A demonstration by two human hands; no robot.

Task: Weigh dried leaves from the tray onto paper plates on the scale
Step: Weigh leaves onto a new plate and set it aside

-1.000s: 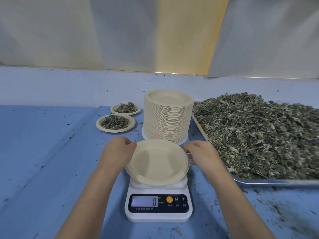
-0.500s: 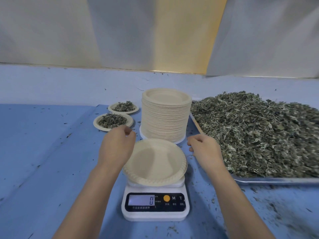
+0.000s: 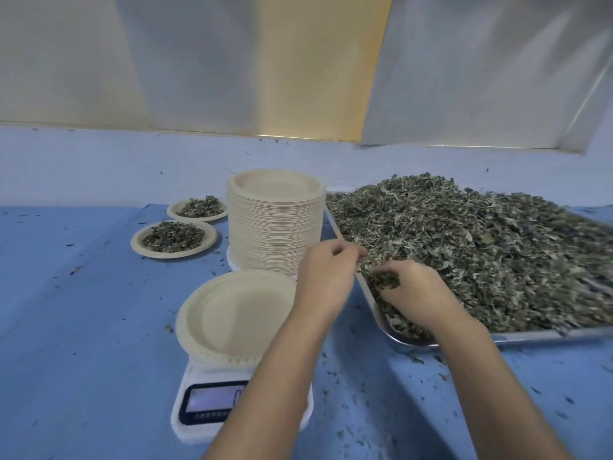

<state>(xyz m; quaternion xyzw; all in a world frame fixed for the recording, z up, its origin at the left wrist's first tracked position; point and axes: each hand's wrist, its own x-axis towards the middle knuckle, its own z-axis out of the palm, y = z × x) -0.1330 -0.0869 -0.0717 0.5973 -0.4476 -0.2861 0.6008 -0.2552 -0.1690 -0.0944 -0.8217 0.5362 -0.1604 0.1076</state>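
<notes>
The dried leaves (image 3: 464, 234) lie heaped in the metal tray (image 3: 547, 335) on the right side of the table, piled well above its rim. At the tray's near-left corner the right hand (image 3: 414, 293) digs into the heap, fingers curled round a dark clump. The left hand (image 3: 325, 273) is just beside it over the tray's left edge, fingers curled towards the leaves; whether it pinches any cannot be told.

Left of the hands, the empty paper plate (image 3: 232, 313) sits on the scale (image 3: 205, 423), overhanging it on all sides. The left forearm crosses the display (image 3: 212, 398), so only part of the reading shows.

The step in hand looks like taking the first handful. It is best to take a modest amount, carry it low and cupped across the gap so fewer crumbs fall on the blue cover (image 3: 83, 310), and drop it in the plate's middle so the plate stays level. Then top up by small pinches, keeping the arm clear of the display and off the plate.

Beyond the scale stands the tall plate stack (image 3: 275, 234), and further left two filled plates (image 3: 172, 240) lie side by side, apparently portions already done.
</notes>
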